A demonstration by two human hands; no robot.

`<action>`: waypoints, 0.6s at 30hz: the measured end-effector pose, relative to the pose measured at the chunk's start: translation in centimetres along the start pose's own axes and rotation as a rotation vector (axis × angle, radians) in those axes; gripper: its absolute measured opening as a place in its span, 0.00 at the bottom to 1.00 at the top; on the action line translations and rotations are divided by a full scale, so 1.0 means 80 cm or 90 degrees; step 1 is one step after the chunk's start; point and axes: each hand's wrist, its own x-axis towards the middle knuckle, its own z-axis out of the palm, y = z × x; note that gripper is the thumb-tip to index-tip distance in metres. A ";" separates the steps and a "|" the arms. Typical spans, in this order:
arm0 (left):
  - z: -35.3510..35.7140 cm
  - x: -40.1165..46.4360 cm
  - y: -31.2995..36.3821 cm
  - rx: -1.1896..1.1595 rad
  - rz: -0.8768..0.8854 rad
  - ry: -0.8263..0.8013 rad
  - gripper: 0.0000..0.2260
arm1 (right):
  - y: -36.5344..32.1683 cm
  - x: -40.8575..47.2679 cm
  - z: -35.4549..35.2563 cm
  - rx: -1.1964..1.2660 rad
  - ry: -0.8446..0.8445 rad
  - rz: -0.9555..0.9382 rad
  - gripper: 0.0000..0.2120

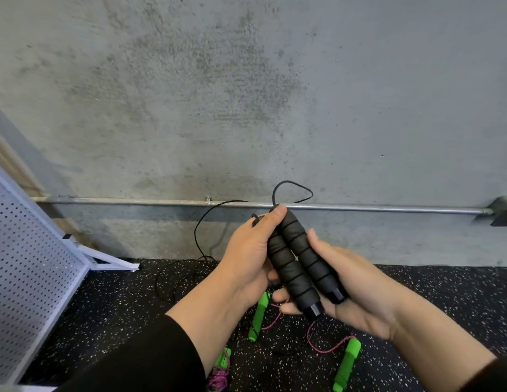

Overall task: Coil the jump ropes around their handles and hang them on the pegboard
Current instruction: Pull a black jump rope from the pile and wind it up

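Observation:
Two black ribbed foam handles [299, 261] of a jump rope lie side by side between my hands. My left hand [246, 256] grips them from the left, its thumb pinning the thin black cord [292, 188] at the top ends. My right hand [348, 281] cups them from below and the right. The cord loops above the handles and trails down to the floor at the left. A white pegboard [29, 273] leans at the far left. Green handles [259, 315] with a pink rope [326, 349] lie on the floor below my hands.
A grey concrete wall fills the background, with a metal conduit pipe [388, 208] running along it low down. The floor [444, 301] is black speckled rubber. Another green handle [347, 363] and a coiled pink-purple rope bundle [218, 377] lie near the bottom edge.

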 end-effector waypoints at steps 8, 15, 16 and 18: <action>-0.027 -0.001 0.037 0.427 0.273 0.216 0.29 | -0.008 -0.006 -0.007 0.036 -0.011 -0.027 0.23; -0.035 -0.002 0.058 0.529 0.409 -0.106 0.22 | -0.014 -0.012 -0.014 0.007 -0.138 -0.007 0.23; -0.031 -0.005 0.055 0.498 0.408 -0.096 0.23 | -0.016 -0.013 -0.015 0.011 -0.154 -0.011 0.24; -0.025 -0.007 0.047 0.415 0.408 -0.058 0.25 | -0.018 -0.013 -0.016 0.022 -0.173 -0.031 0.25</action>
